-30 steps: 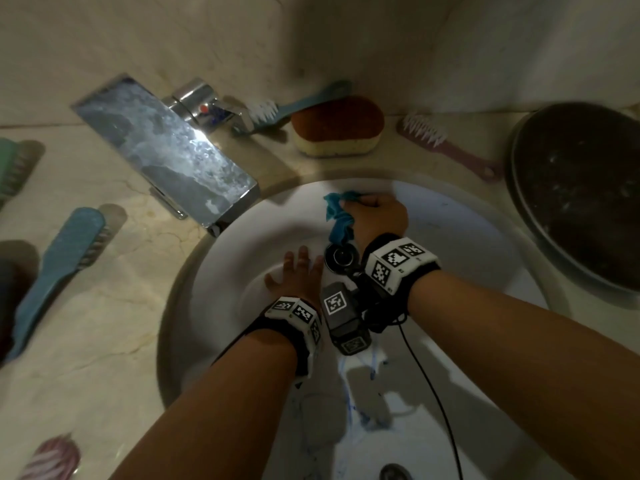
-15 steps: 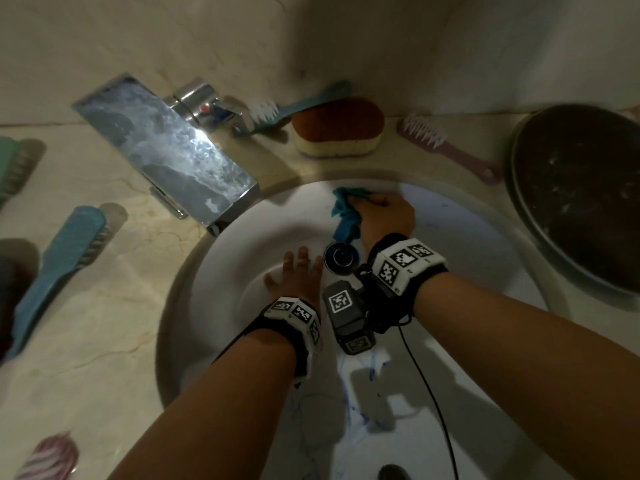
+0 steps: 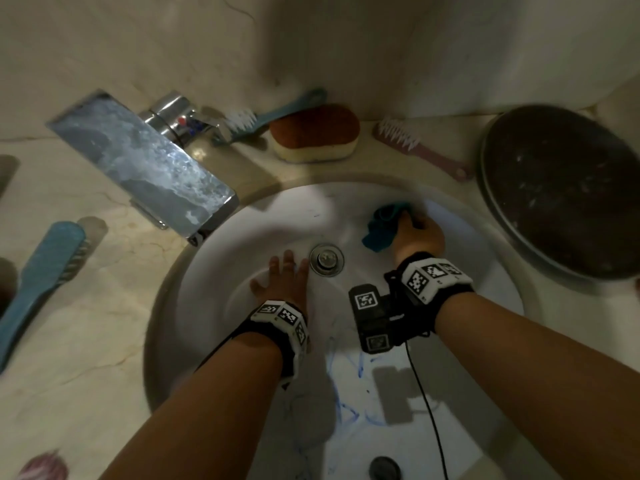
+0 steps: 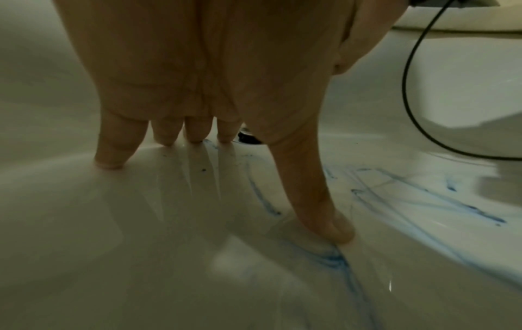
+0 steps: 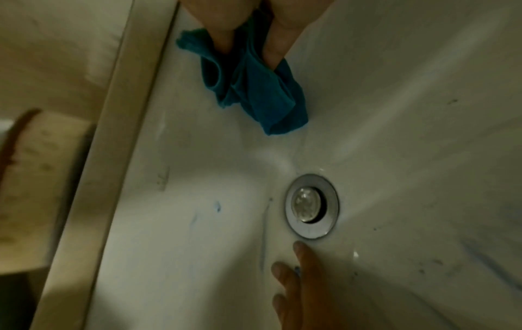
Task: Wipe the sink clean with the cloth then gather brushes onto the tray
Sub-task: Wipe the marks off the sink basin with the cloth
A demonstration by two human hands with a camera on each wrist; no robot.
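Observation:
My right hand (image 3: 417, 233) grips a bunched teal cloth (image 3: 382, 227) (image 5: 254, 89) against the far wall of the white sink (image 3: 214, 271), right of the metal drain (image 3: 326, 259) (image 5: 310, 206). My left hand (image 3: 282, 277) (image 4: 197, 125) rests flat in the basin left of the drain, fingers straight and spread. Blue marks (image 3: 349, 382) (image 4: 327, 256) streak the near side of the basin. A teal brush (image 3: 266, 116) and a pink brush (image 3: 419, 147) lie behind the sink; a large blue brush (image 3: 45, 271) lies on the left counter. The dark round tray (image 3: 561, 188) sits at the right.
A chrome faucet (image 3: 138, 161) juts over the sink's left rim. A brown and yellow sponge (image 3: 315, 133) lies between the two far brushes. A pink item (image 3: 45, 467) shows at the bottom left corner. A black cable (image 3: 426, 403) hangs from my right wrist.
My right hand has slid the cloth to the right along the far wall of the basin, uncovering the drain. My left hand has stayed in place.

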